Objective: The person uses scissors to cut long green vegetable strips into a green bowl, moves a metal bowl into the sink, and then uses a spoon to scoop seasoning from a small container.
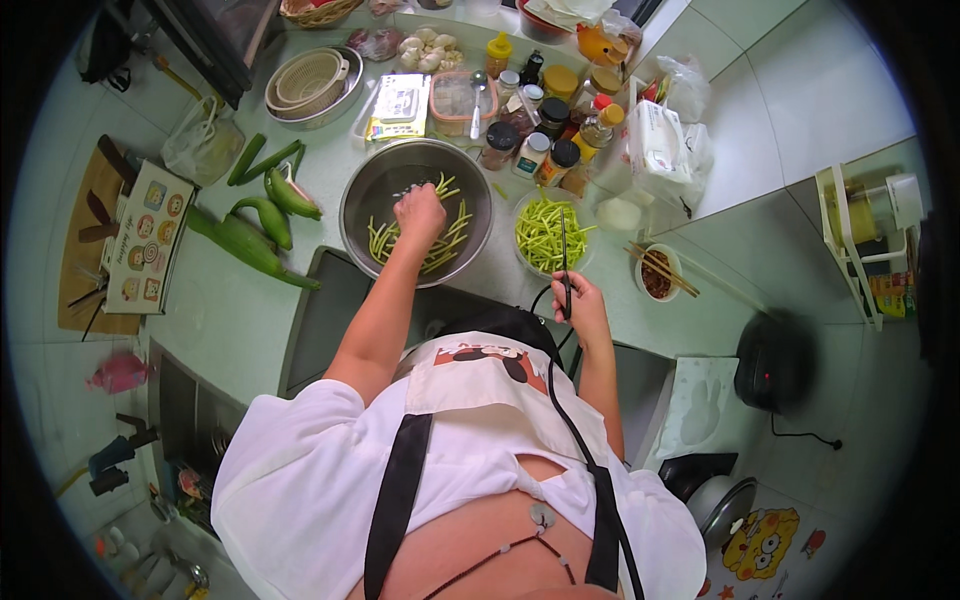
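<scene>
A steel basin [350, 215] stands on the counter with cut green stem pieces [455, 235] and some water in it. My left hand [420, 213] reaches inside, fingers curled into a fist around some of the pieces. A few stick out beyond the knuckles. To the right, a clear bowl [588, 250] is heaped with similar light green pieces [543, 235]. My right hand [578, 302] grips a slim black-handled blade [563, 245], which points away from me over this bowl. Whether it is a knife or scissors, I cannot tell.
Green gourds [240, 240] lie left of the basin. Behind it are a packet [400, 105], a plastic tub [455, 105] and several jars [530, 155]. A small bowl [657, 285] with chopsticks sits at the right. A knife block [150, 235] stands far left.
</scene>
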A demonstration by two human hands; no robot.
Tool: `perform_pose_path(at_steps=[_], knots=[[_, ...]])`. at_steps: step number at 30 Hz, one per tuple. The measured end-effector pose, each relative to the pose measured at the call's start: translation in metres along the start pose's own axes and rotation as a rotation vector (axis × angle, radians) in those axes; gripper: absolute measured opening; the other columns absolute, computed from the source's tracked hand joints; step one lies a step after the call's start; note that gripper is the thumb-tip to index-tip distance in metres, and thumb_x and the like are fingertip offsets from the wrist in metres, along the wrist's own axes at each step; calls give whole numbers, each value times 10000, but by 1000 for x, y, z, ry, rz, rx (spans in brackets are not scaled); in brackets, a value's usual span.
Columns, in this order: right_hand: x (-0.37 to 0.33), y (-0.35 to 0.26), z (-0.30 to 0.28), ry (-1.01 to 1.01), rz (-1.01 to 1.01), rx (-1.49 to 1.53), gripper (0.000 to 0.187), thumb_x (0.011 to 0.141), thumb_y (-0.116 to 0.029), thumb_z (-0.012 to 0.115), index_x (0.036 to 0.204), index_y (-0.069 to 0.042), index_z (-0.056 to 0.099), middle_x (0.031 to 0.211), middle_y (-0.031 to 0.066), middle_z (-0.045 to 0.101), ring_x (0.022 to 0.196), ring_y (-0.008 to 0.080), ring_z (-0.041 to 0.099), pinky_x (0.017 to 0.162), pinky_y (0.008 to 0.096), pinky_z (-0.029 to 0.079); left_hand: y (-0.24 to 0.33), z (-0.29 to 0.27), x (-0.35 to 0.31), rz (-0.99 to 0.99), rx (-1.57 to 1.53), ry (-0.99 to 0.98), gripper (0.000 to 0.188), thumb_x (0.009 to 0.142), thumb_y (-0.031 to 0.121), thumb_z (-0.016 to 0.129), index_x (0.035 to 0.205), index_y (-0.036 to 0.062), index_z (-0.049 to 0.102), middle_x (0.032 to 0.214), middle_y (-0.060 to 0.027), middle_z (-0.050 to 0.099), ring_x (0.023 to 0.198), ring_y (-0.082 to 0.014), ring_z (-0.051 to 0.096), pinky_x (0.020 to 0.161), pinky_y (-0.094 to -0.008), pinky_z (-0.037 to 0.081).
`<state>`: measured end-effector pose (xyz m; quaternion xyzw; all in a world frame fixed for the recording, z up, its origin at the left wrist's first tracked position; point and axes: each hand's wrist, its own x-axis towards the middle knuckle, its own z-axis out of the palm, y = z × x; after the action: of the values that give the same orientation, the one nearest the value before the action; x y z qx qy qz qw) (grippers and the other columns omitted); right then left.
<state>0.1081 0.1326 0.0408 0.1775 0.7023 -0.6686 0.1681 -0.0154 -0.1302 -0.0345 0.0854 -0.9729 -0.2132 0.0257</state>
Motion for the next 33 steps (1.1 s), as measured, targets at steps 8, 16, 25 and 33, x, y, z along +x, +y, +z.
perform_pose_path(at_steps=[8, 16, 25, 33], knots=[[-2, -8, -6, -32, 2, -41, 246, 800, -137, 584, 997, -1, 527, 589, 8, 521, 430, 61, 474, 380, 188, 368, 4, -41, -11, 41, -303, -5, 194, 842, 221, 424, 880, 34, 461, 821, -226, 567, 820, -408, 525, 701, -485, 403], [5, -4, -10, -162, -4, 8, 255, 796, -125, 586, 1010, -2, 525, 596, 5, 512, 489, 66, 485, 405, 200, 390, 0, -37, -11, -272, -1106, -310, 159, 841, 126, 468, 924, 7, 531, 666, -56, 514, 545, -152, 529, 518, -274, 473], [-11, -10, -24, -282, 10, -12, 267, 831, -196, 546, 1059, -60, 518, 647, -18, 511, 514, 62, 484, 458, 190, 396, 92, -32, -30, -100, -1285, -559, 155, 841, 129, 472, 929, 17, 532, 705, -6, 498, 577, -75, 481, 501, -218, 451], [-17, -6, -53, -168, 39, 108, 271, 844, -242, 529, 1068, -89, 537, 625, -37, 509, 477, 40, 462, 415, 163, 345, 150, 5, -41, -11, -1064, -782, 157, 838, 179, 477, 923, 56, 527, 748, 1, 537, 602, -71, 501, 472, -230, 437]])
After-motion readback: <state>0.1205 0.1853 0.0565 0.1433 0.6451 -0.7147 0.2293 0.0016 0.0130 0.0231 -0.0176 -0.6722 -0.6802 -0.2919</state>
